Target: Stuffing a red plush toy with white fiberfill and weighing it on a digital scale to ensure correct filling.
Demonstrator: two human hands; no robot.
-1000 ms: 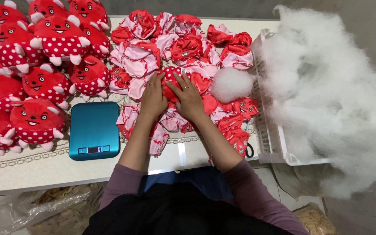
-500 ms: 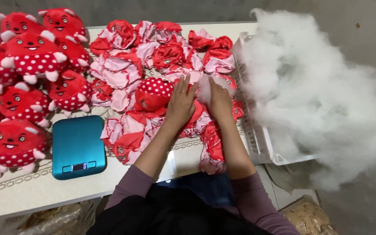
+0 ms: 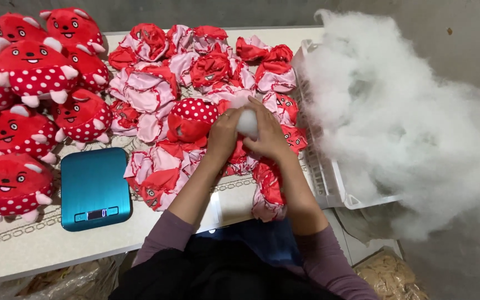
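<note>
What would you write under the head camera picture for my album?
Left hand and right hand press white stuffing into a red dotted toy skin, beside a teal scale.

My sleeves (image 3: 329,261) were mauve. Stuffed toys (image 3: 34,72) upper left: red, white-dotted. Scale (image 3: 94,189) teal. Fibrefill (image 3: 406,128) right: white. Empty skins (image 3: 156,83): red, pink.
</note>
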